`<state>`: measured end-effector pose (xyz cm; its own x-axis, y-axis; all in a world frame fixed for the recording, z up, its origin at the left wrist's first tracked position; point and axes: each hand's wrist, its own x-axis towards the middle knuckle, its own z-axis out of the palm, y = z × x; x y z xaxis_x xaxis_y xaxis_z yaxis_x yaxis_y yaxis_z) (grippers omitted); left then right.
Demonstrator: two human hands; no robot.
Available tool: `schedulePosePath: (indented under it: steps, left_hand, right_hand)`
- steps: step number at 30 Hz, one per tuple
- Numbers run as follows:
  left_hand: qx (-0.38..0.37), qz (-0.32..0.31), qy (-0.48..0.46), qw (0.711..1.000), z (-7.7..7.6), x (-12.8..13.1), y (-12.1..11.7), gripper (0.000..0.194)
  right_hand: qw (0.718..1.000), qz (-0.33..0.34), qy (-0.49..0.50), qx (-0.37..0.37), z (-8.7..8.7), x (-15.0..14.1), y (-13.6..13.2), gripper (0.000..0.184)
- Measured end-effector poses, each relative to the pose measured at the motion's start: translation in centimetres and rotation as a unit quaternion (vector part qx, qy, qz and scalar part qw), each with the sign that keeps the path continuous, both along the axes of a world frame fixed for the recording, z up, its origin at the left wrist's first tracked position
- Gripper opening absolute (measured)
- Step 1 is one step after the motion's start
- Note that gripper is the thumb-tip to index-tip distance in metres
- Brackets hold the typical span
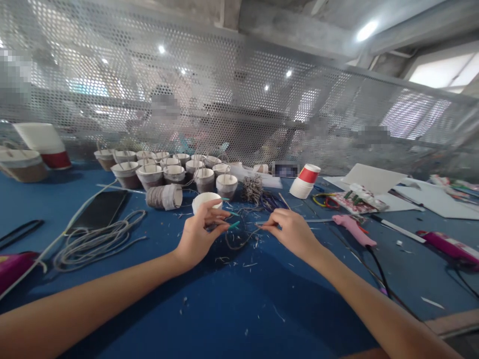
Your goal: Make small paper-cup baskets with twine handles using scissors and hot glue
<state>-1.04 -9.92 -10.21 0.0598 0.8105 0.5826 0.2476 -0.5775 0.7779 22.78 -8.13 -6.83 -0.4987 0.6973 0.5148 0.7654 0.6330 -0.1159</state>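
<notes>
My left hand (pixel 198 233) is raised over the blue table, its thumb and fingers apart, with long teal nails. Right behind it stands a white paper cup (pixel 200 200), partly hidden by the fingers; whether they touch it I cannot tell. My right hand (pixel 292 233) is closed in a pinch on the end of a thin grey cord. That grey cord (pixel 241 247) curves in a loose loop on the table between both hands, close to the left fingertips. Beyond the hands lies a bundle of short grey cord pieces (pixel 252 188).
Several cord-wrapped cups with handles (pixel 174 174) stand at the back left; one wrapped cup (pixel 159 197) lies sideways. A coil of cord (pixel 99 244) and a black phone (pixel 99 212) are left. Right are a pink glue gun (pixel 354 229) and stacked paper cups (pixel 302 188).
</notes>
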Motion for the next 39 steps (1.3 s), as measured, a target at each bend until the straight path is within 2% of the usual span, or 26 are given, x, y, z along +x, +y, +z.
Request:
schedulePosePath:
  steps: [3,6,9,11,18,22,25,29,33,37,39]
  left_hand:
    - [-0.001,-0.001,-0.007,1.0,-0.11,0.04,0.15,0.045]
    - [0.004,0.016,-0.009,1.0,-0.27,0.01,0.29,0.045]
    - [0.01,0.027,-0.009,1.0,-0.31,-0.01,0.29,0.046]
    - [0.011,0.024,-0.011,1.0,-0.25,-0.01,0.2,0.048]
    - [0.015,0.01,-0.021,1.0,-0.09,0.04,0.07,0.052]
    - [0.012,0.004,-0.018,1.0,-0.02,0.07,0.07,0.051]
    - [0.014,0.001,-0.011,1.0,0.08,0.12,0.01,0.05]
    - [0.019,-0.007,-0.006,1.0,0.12,0.13,0.1,0.05]
    - [0.022,-0.006,-0.008,1.0,0.04,0.05,0.24,0.05]
    - [0.023,0.002,-0.034,0.999,-0.1,-0.02,0.3,0.054]
    - [0.023,0.004,-0.051,0.998,-0.17,-0.04,0.34,0.057]
  right_hand:
    - [1.0,0.002,0.017,-0.004,0.1,-0.12,-0.16,0.018]
    - [0.999,0.029,0.012,-0.021,0.3,0.01,-0.08,0.003]
    - [0.997,0.062,-0.025,-0.028,0.4,0.32,0.27,0.013]
    - [0.996,0.069,-0.048,-0.02,0.34,0.49,0.54,0.014]
    - [0.998,0.035,-0.058,-0.01,-0.12,0.47,0.63,0.007]
    - [0.998,0.026,-0.049,0.028,-0.12,0.38,0.43,0.004]
    - [0.998,0.011,-0.02,0.058,-0.13,0.28,0.28,0.007]
    - [0.998,-0.006,-0.002,0.06,-0.08,0.04,-0.02,0.014]
    - [0.999,-0.008,0.002,0.05,0.07,-0.11,-0.2,0.017]
    - [0.999,0.014,-0.003,0.044,0.09,0.1,0.13,0.005]
    - [0.999,0.029,-0.02,0.038,0.05,0.31,0.45,0.006]
